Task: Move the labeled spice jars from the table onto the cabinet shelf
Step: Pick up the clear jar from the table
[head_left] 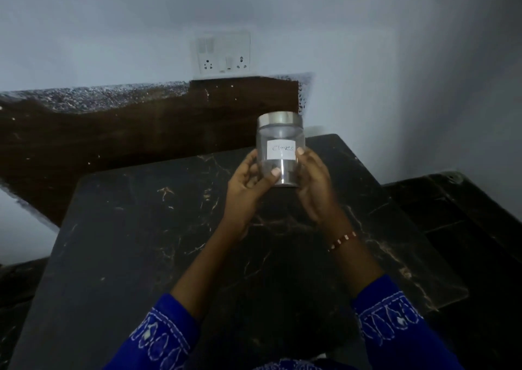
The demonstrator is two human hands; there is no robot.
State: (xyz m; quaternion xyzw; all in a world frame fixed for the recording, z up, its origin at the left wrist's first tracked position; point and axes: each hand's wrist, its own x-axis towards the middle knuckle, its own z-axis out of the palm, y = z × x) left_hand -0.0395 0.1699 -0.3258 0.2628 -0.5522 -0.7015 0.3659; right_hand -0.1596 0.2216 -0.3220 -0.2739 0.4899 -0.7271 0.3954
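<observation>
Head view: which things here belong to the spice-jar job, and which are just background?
Job:
- glass jar with metal lid, white label reading roughly "cloves"
- left hand and right hand, gripping it together
- dark marble table

Background:
- wall socket panel
- beaded bracelet

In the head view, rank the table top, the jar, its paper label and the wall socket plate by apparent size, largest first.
1. table top
2. jar; socket plate looks similar but sits farther off, so unranked
3. paper label

Dim, bluish, grainy picture. The wall (367,45) is softly blurred, and the corners darken. Wide-angle bending curves the counter (141,228) edges. A faint glint shows on the jar (281,143) lid and base.
</observation>
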